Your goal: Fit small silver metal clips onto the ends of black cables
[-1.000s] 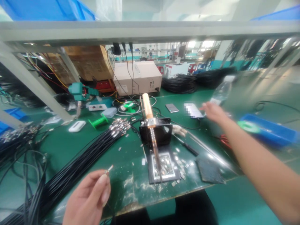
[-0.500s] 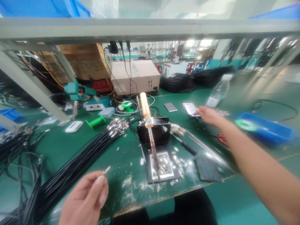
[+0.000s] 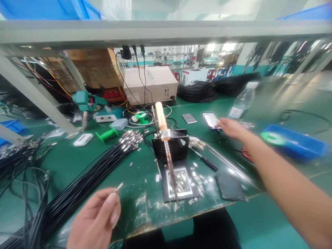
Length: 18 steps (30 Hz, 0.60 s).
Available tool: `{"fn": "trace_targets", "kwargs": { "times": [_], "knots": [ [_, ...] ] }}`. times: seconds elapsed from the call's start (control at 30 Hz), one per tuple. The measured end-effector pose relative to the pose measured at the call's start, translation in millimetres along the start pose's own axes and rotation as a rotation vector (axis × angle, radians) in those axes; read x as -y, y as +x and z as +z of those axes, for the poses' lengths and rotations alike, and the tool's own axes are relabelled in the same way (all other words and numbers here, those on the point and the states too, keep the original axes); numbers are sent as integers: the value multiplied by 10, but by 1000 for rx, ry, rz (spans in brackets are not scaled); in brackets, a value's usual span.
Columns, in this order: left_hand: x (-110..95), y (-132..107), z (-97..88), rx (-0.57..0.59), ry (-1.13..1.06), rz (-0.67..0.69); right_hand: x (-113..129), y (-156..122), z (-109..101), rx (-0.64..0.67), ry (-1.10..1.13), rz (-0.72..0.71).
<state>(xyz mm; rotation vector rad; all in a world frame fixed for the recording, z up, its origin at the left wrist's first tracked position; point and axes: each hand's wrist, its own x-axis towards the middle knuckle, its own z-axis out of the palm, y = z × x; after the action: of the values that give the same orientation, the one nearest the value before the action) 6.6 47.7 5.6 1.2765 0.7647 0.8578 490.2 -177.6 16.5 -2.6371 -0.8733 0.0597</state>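
At the near left I have the left hand's (image 3: 95,219) fingers pinched on a small metal-tipped piece (image 3: 119,186), held over the counter (image 3: 137,176). Farther off to the right, my right hand (image 3: 230,127) has its fingers at the right edge of a bright-screened phone (image 3: 212,122), but I cannot tell whether they grip it. Between the hands I see a soldering iron (image 3: 161,117) in its black stand (image 3: 178,147), a black cable bundle (image 3: 88,181) lying to its left.

Small tilted silvery piece (image 3: 119,186) in left hand (image 3: 97,216), bright-faced phone (image 3: 212,122) at right hand (image 3: 230,127)
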Motion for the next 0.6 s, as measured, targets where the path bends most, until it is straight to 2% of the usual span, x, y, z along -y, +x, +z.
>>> {"fn": "trace_targets", "kwargs": {
  "times": [0.43,0.53,0.6],
  "knots": [
    [-8,1,1,-10,-11,4,132,-88,-21,-39,19,38],
    [2,-4,-3,-16,-15,6,212,-145,-122,-86,25,64],
    [4,-4,6,-6,-18,10,271,-228,-278,-148,31,82]
  ]
}}
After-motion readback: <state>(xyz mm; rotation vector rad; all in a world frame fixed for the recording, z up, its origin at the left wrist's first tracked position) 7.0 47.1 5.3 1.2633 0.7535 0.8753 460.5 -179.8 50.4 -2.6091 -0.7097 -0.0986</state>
